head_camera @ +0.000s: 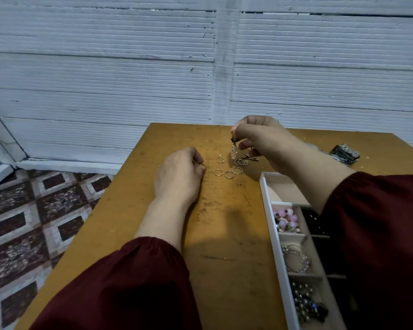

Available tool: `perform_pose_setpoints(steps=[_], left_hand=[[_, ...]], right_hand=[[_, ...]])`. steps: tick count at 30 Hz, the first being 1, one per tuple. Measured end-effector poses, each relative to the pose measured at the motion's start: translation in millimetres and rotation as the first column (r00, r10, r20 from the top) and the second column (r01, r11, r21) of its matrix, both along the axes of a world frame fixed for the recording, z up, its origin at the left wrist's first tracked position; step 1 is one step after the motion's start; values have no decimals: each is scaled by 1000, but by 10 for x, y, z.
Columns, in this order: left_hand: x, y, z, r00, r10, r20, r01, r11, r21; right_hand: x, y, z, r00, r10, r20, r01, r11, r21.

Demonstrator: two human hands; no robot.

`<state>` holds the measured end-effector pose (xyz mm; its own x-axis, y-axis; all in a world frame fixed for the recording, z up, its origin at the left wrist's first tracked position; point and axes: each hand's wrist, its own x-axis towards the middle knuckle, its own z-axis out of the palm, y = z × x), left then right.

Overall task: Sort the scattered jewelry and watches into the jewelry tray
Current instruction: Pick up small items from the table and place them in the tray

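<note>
Nearest me, the white jewelry tray [275, 234] sits on the table's [224, 246] right side, with beaded bracelets [286, 219] in its compartments. The left hand [179, 173] rests on the wood, fingers curled, pinching a thin ring [202, 166]. Loose rings [229, 174] lie just beyond. Further back, the raised right hand [260, 136] pinches a dangling beaded earring [234, 150].

Dim, even light; soft shadows lie on the table [224, 270]; lines on the wall [105, 67] bow at the edges.

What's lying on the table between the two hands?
Thin loose rings on the table, between left hand and right hand, in the head view.
</note>
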<state>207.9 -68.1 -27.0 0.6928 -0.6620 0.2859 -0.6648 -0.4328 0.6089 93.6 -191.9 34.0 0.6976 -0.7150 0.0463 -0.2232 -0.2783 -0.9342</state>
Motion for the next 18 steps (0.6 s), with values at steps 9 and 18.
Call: perform_pose_setpoints(steps=[9,18], left_hand=[[-200,78,104,987,-2,-160,-32,977,-212],[-758,219,204,961,-119,-250,18,928,-371]], right_hand=[[-403,116,188,999,-36,13,36,999,-6],[-1079,396,417,988,-97,118,98,995,-5]])
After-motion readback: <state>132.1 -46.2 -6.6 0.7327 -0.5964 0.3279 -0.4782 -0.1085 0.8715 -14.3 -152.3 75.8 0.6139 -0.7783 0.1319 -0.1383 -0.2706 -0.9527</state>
